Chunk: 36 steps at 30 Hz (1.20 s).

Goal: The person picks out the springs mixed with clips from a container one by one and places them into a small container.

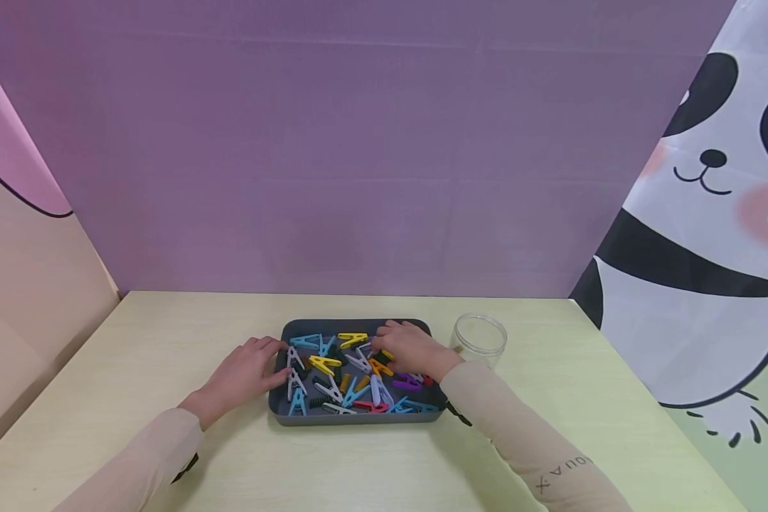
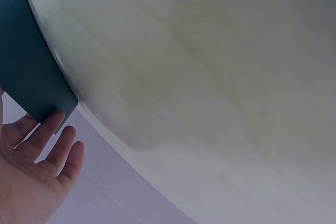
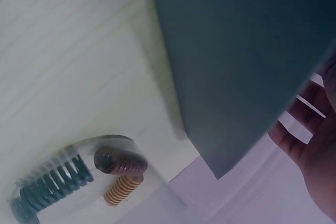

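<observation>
A dark grey tray (image 1: 352, 419) on the table holds many plastic clothes pegs in several colours, mixed with coil springs such as an orange-yellow spring (image 1: 345, 384). At the tray's left rim, my left hand (image 1: 246, 370) rests its thumb and fingers; in the left wrist view its relaxed fingers (image 2: 52, 123) touch the tray's outer wall (image 2: 31, 56). My right hand (image 1: 416, 350) reaches over the tray's back right part, fingertips down among the pegs near a yellow peg (image 1: 353, 339). Those fingertips are hidden, so a grasp cannot be made out.
Just right of the tray stands a clear round jar (image 1: 480, 334), beside my right forearm. In the right wrist view it contains a green spring (image 3: 58, 182), a brown spring (image 3: 121, 161) and a yellow spring (image 3: 123, 190). A purple backdrop (image 1: 345, 156) rises behind the table (image 1: 185, 320).
</observation>
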Each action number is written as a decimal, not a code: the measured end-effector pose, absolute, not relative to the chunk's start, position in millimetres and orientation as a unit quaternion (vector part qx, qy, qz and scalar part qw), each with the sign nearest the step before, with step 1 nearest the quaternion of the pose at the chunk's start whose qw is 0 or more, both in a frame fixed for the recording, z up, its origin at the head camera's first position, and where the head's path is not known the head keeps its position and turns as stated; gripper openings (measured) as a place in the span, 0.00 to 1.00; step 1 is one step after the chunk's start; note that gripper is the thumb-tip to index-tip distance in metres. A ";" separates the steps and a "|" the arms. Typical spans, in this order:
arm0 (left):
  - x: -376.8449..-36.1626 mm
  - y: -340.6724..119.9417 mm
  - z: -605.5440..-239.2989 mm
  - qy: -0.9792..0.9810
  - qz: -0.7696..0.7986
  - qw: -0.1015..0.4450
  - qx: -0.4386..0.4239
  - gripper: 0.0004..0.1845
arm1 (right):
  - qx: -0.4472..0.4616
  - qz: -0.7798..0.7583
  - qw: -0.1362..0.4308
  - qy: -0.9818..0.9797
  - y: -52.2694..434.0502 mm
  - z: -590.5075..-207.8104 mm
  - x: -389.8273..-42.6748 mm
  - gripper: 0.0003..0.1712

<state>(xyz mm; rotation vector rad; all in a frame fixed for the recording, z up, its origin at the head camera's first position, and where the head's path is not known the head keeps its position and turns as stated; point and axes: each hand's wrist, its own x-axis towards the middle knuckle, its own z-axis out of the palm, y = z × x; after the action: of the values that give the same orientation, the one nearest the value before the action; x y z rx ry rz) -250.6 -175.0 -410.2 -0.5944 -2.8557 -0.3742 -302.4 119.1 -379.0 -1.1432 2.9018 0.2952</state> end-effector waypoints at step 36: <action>-252.4 -173.8 -412.5 -0.968 -0.130 0.091 -0.195 0.25 | -0.365 0.115 -0.007 0.924 119.3 -373.4 -301.4 0.21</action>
<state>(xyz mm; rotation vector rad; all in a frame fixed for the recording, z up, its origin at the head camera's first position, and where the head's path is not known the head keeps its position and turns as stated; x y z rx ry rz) -252.4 -173.8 -412.5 -0.5785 -2.8771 -0.3864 -301.4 119.3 -373.4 -1.1535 2.9149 0.3638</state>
